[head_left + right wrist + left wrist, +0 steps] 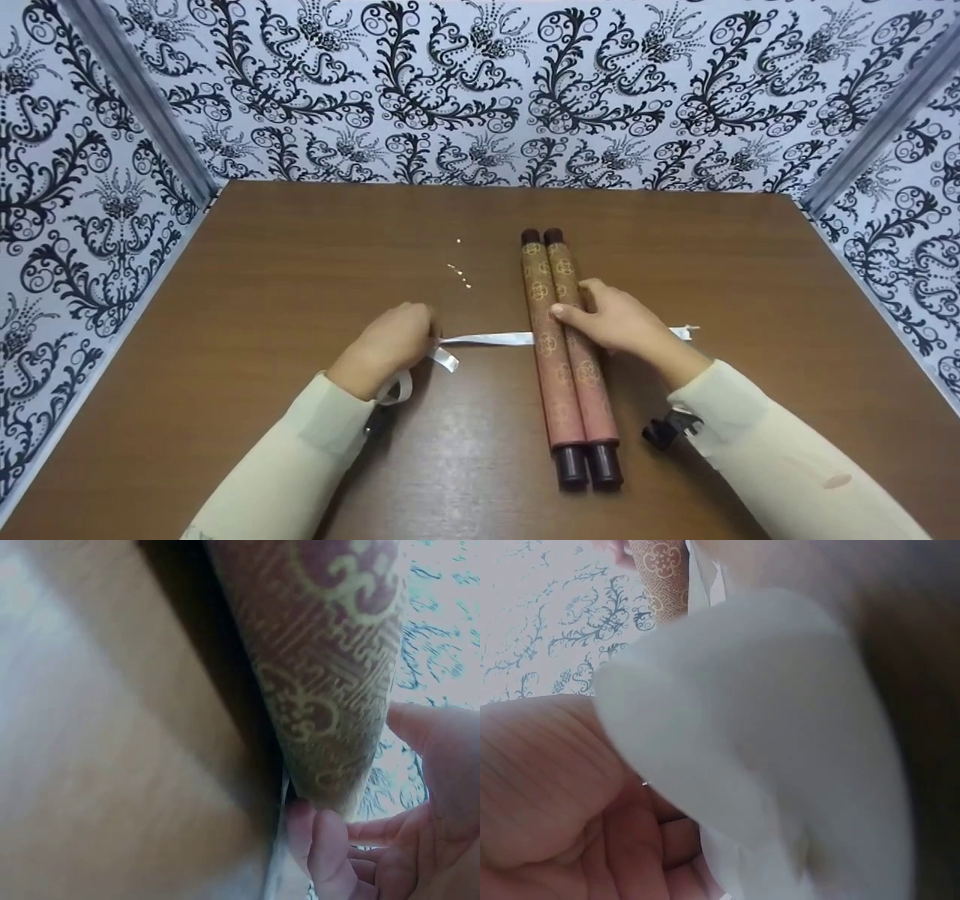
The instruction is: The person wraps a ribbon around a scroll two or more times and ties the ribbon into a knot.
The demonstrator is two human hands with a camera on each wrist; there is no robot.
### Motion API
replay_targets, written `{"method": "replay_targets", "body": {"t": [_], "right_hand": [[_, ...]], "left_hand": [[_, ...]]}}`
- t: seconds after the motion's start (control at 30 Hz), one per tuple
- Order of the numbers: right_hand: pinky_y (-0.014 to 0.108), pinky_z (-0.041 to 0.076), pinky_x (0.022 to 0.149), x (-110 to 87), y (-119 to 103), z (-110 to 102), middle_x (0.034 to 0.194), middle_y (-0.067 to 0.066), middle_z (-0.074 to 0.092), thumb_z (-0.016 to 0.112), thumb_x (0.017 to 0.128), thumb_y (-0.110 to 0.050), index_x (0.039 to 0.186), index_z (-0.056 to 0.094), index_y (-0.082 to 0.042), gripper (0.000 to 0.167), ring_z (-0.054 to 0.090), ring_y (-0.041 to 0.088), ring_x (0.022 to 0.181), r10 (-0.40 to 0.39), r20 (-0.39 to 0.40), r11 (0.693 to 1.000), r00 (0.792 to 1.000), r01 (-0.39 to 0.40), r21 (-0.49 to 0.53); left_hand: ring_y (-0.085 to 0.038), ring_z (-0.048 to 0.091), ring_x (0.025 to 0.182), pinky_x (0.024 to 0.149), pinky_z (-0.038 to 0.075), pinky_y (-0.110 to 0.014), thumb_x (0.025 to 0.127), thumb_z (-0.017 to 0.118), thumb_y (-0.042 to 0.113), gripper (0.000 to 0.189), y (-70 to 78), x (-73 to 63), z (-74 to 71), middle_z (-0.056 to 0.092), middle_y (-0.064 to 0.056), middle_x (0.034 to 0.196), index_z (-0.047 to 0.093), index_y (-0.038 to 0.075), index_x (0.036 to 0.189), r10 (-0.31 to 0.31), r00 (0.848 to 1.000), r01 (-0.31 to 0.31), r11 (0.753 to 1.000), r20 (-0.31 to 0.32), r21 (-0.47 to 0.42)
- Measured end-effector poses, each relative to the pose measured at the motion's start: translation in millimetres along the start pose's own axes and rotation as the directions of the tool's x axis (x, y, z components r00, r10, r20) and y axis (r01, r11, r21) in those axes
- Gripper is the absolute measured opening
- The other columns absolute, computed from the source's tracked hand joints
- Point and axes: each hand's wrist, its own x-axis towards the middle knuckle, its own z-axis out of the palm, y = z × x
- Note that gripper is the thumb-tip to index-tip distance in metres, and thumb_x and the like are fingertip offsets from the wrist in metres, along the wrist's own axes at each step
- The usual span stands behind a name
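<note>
Two patterned scrolls with dark end knobs, a left one (556, 375) and a right one (592, 382), lie side by side on the table. A white ribbon (491, 340) passes beneath both, its short end showing on the right. My left hand (394, 337) pinches the ribbon left of the scrolls, and a loop hangs under the wrist. Blurred white ribbon (757, 727) fills much of the left wrist view. My right hand (619, 319) grips the right scroll, thumb on top and fingers along its outer side; the right wrist view shows fingertips (330, 847) by its lower edge.
Several tiny pale bits (460, 273) lie on the brown table (337, 247), behind the ribbon. Panels with black-and-white scrollwork (480, 90) stand at the back and both sides. A black clip-like piece (664, 429) shows by the right cuff.
</note>
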Motion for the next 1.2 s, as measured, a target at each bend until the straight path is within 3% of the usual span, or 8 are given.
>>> {"method": "replay_targets", "body": {"t": [0.07, 0.2, 0.33, 0.57, 0.73, 1.03, 1.2], "right_hand": [[0.035, 0.057, 0.062, -1.2, 9.8, -3.6, 0.133, 0.030, 0.063, 0.058, 0.099, -0.063, 0.153, 0.039, 0.002, 0.088, 0.067, 0.022, 0.070, 0.003, -0.005, 0.998, 1.000, -0.003, 0.066], [0.031, 0.057, 0.058, -0.9, 29.6, -11.7, 0.120, 0.026, 0.066, 0.060, 0.104, -0.047, 0.150, 0.044, 0.003, 0.070, 0.062, 0.018, 0.066, 0.005, -0.020, 0.977, 1.000, -0.001, 0.214], [0.028, 0.054, 0.057, -1.2, 44.6, -16.0, 0.108, 0.023, 0.069, 0.060, 0.106, -0.028, 0.142, 0.052, 0.005, 0.050, 0.061, 0.016, 0.065, -0.048, -0.042, 0.964, 0.998, 0.057, 0.259], [0.032, 0.050, 0.077, -2.9, 54.5, -13.8, 0.100, 0.013, 0.070, 0.071, 0.098, -0.021, 0.115, 0.070, -0.001, 0.026, 0.060, 0.017, 0.084, -0.171, -0.031, 0.981, 0.985, 0.173, 0.085], [0.035, 0.047, 0.081, -2.6, 57.6, -10.4, 0.092, 0.007, 0.066, 0.079, 0.091, -0.017, 0.095, 0.070, -0.006, 0.014, 0.057, 0.018, 0.087, -0.230, -0.034, 0.973, 0.973, 0.229, -0.028], [0.035, 0.043, 0.078, -2.3, 58.5, -9.2, 0.082, 0.003, 0.063, 0.077, 0.090, -0.012, 0.083, 0.067, -0.009, 0.012, 0.054, 0.018, 0.081, -0.287, 0.017, 0.950, 0.958, 0.287, -0.121], [0.048, 0.042, 0.086, -4.5, 57.0, -10.7, 0.086, 0.002, 0.062, 0.072, 0.095, -0.013, 0.083, 0.064, -0.013, 0.014, 0.055, 0.024, 0.089, -0.306, 0.033, 0.939, 0.952, 0.307, -0.153]], "left_hand": [[-0.026, 0.068, 0.081, 0.073, 0.056, -0.044, 0.087, 0.067, 0.001, 0.015, 0.3, 0.2, 0.2, 0.076, -0.006, 0.090, 0.077, 0.011, 0.088, -0.002, 1.000, 0.002, 1.000, -0.002, 0.001], [-0.020, 0.061, 0.075, 0.068, 0.052, -0.036, 0.088, 0.067, -0.001, 0.016, 0.4, 0.3, 0.5, 0.075, -0.005, 0.088, 0.078, 0.010, 0.088, -0.009, 1.000, 0.010, 1.000, 0.021, -0.011], [-0.016, 0.054, 0.071, 0.066, 0.047, -0.032, 0.089, 0.067, -0.002, 0.016, -0.5, 0.1, 2.2, 0.074, -0.004, 0.086, 0.078, 0.010, 0.088, -0.006, 1.000, 0.006, 1.000, 0.027, -0.018], [-0.018, 0.056, 0.071, 0.067, 0.049, -0.034, 0.088, 0.067, -0.002, 0.014, -0.8, -0.9, 1.4, 0.074, -0.005, 0.085, 0.077, 0.009, 0.087, 0.001, 1.000, -0.001, 1.000, 0.007, -0.014], [-0.019, 0.058, 0.074, 0.070, 0.051, -0.037, 0.089, 0.068, 0.001, 0.012, 1.6, -0.6, -0.1, 0.074, -0.005, 0.087, 0.077, 0.009, 0.087, -0.009, 1.000, 0.010, 1.000, 0.014, -0.011], [-0.020, 0.062, 0.078, 0.074, 0.054, -0.039, 0.091, 0.066, 0.000, 0.014, 3.1, -2.7, -1.2, 0.075, -0.007, 0.092, 0.077, 0.009, 0.092, -0.022, 1.000, 0.023, 1.000, 0.018, -0.007], [-0.019, 0.059, 0.076, 0.073, 0.053, -0.038, 0.093, 0.066, 0.001, 0.012, 3.9, -4.1, -1.7, 0.074, -0.007, 0.092, 0.075, 0.008, 0.092, -0.013, 1.000, 0.013, 1.000, 0.025, 0.003]]}}
